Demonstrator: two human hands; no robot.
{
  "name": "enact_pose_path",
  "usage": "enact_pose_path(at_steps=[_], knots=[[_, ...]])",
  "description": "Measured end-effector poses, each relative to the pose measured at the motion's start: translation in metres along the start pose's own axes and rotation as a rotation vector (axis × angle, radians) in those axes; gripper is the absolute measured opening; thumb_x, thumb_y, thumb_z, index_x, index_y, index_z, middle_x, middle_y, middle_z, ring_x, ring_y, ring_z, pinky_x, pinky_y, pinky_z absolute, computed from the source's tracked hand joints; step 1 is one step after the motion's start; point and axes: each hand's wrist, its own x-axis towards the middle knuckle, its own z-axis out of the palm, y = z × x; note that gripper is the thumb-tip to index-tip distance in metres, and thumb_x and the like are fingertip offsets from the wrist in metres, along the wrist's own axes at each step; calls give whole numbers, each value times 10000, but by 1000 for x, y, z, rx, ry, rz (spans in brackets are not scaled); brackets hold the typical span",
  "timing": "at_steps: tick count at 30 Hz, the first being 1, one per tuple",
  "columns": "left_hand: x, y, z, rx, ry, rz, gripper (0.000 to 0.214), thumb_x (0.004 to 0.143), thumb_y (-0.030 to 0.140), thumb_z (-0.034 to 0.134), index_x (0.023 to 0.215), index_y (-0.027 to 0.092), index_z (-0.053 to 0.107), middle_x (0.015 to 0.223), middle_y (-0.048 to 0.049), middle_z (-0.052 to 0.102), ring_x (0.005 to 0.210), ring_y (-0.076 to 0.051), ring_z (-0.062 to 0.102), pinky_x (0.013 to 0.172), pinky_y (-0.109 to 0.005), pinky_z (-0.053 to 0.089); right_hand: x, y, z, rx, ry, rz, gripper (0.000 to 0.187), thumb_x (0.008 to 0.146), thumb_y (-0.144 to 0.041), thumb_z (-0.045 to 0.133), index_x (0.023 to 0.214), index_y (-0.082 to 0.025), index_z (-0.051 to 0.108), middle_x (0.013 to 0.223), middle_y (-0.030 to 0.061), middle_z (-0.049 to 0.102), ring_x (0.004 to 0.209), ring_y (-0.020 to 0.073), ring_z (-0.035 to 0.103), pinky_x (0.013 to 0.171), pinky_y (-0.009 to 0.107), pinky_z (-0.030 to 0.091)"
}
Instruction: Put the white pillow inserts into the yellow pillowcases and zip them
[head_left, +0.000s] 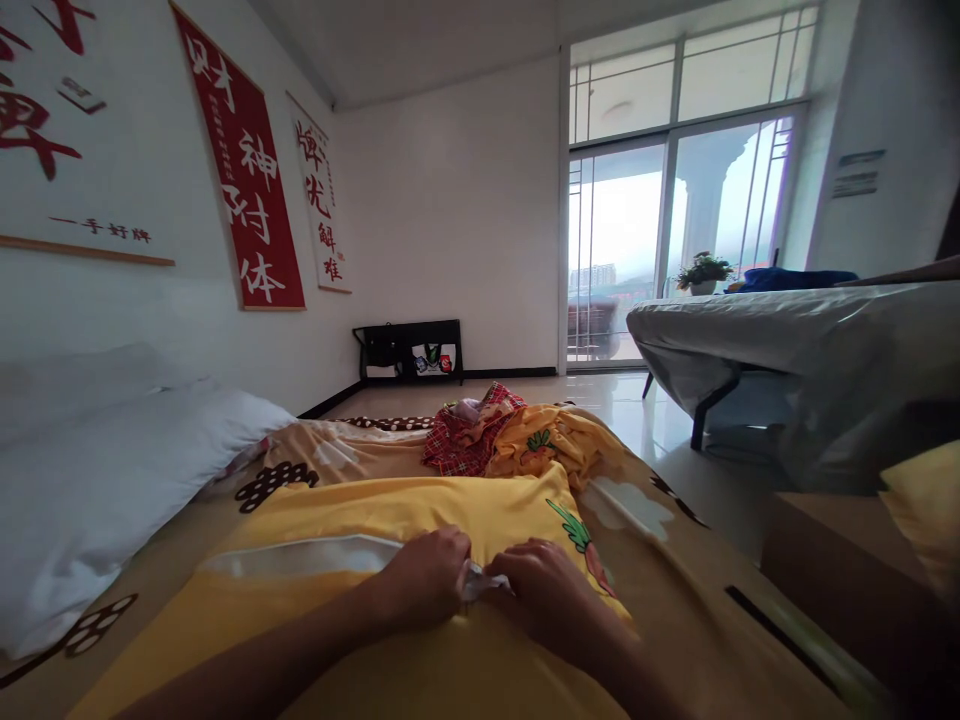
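Observation:
A yellow pillowcase [420, 505] with a carrot print lies on the bed in front of me. Along its near opening a strip of the white pillow [300, 556] inside shows. My left hand [424, 580] and my right hand [547, 590] sit side by side at that opening, knuckles up. Both have their fingers curled and pinched on the edge of the yellow pillowcase, with a bit of white fabric [484, 582] between them.
A brown patterned bedsheet [675, 590] covers the bed. White bedding [90, 480] is heaped at the left by the wall. A red checked cloth [472, 435] and crumpled yellow fabric [551, 440] lie at the bed's far end. A covered table [787, 335] stands right.

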Motion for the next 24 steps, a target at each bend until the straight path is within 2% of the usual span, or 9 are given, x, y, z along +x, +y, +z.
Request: enact_pose_path(at_steps=[3, 7, 13, 19, 24], knots=[[0, -3, 2, -6, 8, -16, 216, 881, 224, 370, 918, 159, 573, 974, -111, 653, 861, -241, 624, 719, -331, 445, -2, -6, -1, -103, -16, 33, 183, 883, -238, 531, 785, -193, 679, 802, 40, 708, 759, 157, 633, 682, 276, 297], [1, -8, 3, -48, -4, -47, 216, 885, 252, 384, 895, 164, 581, 980, -109, 655, 890, -243, 616, 750, -335, 443, -8, -12, -1, -198, -50, -36, 190, 860, -121, 466, 805, -179, 639, 807, 46, 686, 746, 156, 609, 704, 298, 292], [0, -7, 0, -96, 13, -42, 215, 885, 240, 380, 913, 158, 576, 992, -103, 647, 916, -225, 593, 804, -327, 432, -6, -7, 5, -118, 10, -109, 177, 821, -82, 467, 875, -195, 592, 823, 16, 662, 749, 144, 580, 697, 283, 298], [-5, -2, -4, -58, 23, -49, 205, 887, 228, 374, 936, 161, 562, 1006, -104, 636, 900, -222, 590, 784, -325, 432, -4, -3, 2, -81, -24, -195, 159, 855, -113, 463, 859, -208, 590, 799, -4, 667, 700, 119, 567, 673, 267, 288], [-4, -7, -5, -74, 13, -48, 185, 884, 235, 395, 917, 169, 565, 996, -90, 639, 888, -201, 578, 777, -303, 421, -8, -5, -3, -98, -38, -211, 159, 858, -108, 457, 853, -199, 587, 800, 5, 665, 712, 122, 560, 691, 270, 291]])
